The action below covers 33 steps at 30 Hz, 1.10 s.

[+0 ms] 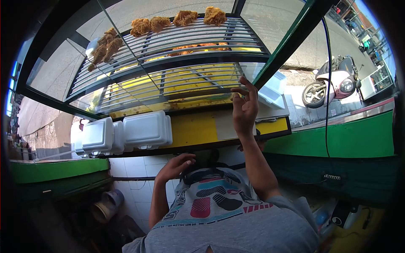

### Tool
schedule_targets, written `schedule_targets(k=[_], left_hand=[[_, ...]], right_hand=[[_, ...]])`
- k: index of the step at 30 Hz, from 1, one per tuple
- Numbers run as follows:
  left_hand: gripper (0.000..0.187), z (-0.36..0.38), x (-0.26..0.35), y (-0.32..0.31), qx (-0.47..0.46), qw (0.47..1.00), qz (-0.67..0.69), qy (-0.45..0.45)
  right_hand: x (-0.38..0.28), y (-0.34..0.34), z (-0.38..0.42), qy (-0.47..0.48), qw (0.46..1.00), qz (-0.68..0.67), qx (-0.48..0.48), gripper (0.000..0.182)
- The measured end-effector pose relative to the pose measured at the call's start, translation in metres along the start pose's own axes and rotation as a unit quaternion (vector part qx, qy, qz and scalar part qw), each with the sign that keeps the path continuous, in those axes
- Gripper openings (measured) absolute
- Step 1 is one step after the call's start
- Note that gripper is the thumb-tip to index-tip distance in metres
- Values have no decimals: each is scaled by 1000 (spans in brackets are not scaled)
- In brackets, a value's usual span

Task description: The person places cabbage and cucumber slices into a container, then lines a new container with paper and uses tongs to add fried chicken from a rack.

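Note:
My right hand [245, 107] is raised at the right end of the glass display case, beside its green post [291, 40]. Its fingers are bent and apart, with nothing visible between them. Low in front of my shirt, close to the counter's front edge, my left hand [178, 165] hangs with loosely stretched fingers and no object in it. Brown paper [225, 127] lies on the yellow counter [194, 128] just left of my right wrist. White foam boxes [144, 128] stand closed at the counter's left, and another white foam box [273, 86] is near my right hand.
Fried chicken pieces [185, 18] rest on the case's upper slatted rack [202, 36]. Tongs [206, 78] show behind the lower slats. Green ledges [337, 137] flank the counter, and a black cable [328, 105] hangs at right. A scooter [335, 82] is parked outside.

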State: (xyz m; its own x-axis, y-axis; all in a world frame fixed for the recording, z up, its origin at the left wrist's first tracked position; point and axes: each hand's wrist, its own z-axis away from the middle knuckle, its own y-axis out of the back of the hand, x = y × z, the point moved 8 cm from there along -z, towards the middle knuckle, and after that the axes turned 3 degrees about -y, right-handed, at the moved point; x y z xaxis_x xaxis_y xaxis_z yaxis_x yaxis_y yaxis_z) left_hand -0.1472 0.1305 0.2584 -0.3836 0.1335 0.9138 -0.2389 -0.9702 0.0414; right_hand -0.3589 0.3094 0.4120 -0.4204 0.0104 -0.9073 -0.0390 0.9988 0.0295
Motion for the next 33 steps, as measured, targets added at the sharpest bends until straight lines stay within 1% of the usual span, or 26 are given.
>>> schedule_targets(k=[1,2,3,4,6,8,9,10,11,13,15,17,18,20,21,23,24,25,26,27,28,29,30,31,32,33], left_hand=[[38,3,29,7,19,998,38,-42],[36,6,57,17,42,992,56,-108],[36,10,79,30,94,982,74,-150],[37,12,98,45,162,957,107,-217],[42,23,134,78,319,895,66,-304],[45,29,139,104,413,854,26,-314],[46,31,142,114,445,837,2,-318],[47,32,144,121,459,830,14,-316],[48,33,147,125,470,825,26,-312],[52,34,153,128,483,819,33,-308],[54,31,150,134,491,817,65,-295],[61,29,149,138,490,813,78,-306],[63,29,148,142,506,806,64,-300],[66,31,145,149,532,798,54,-278],[66,31,145,152,530,799,52,-280],[65,35,140,157,537,789,94,-282],[63,37,145,156,542,788,82,-279],[61,38,145,156,544,786,89,-280],[53,42,144,154,572,764,82,-287],[46,45,142,152,600,740,75,-294],[46,39,136,147,592,746,76,-296],[34,40,130,137,601,731,43,-319],[24,39,126,125,611,714,10,-342],[11,29,134,103,562,728,-22,-391],[12,10,132,81,469,774,-14,-424],[11,-13,124,60,398,841,3,-367]], right_hand=[[-1,-3,-3,-10,1000,-24,-10,40],[-2,-7,-3,-12,999,-29,-29,40],[-4,-12,2,-15,999,-32,-41,40],[-3,-19,3,-25,998,-36,-55,40],[-6,-35,6,-30,995,-42,-85,42],[-7,-54,12,-23,993,-50,-108,44],[-8,-64,14,-14,991,-55,-122,46],[-10,-73,17,-25,988,-57,-138,48],[-14,-81,21,-39,986,-57,-151,51],[-22,-96,27,-28,981,-35,-188,58],[-23,-112,33,-24,969,-52,-240,63],[-31,-127,40,-11,956,-53,-290,65],[-30,-131,40,-11,958,-51,-282,65],[-35,-144,47,27,944,-15,-328,65],[-33,-141,47,27,945,-15,-324,65],[-16,-138,56,-37,920,-46,-387,51],[-5,-127,56,-39,923,-44,-380,51],[12,-106,54,-44,937,-48,-344,39],[25,-82,52,-49,949,-51,-308,29],[41,-52,49,-100,968,-47,-225,22],[57,-18,46,-147,978,-43,-140,16],[72,18,44,-157,986,24,-58,15],[88,56,43,-114,982,151,15,18],[84,84,37,-119,962,238,59,20],[79,110,32,-125,933,321,100,21],[85,127,25,-97,917,375,98,23]])
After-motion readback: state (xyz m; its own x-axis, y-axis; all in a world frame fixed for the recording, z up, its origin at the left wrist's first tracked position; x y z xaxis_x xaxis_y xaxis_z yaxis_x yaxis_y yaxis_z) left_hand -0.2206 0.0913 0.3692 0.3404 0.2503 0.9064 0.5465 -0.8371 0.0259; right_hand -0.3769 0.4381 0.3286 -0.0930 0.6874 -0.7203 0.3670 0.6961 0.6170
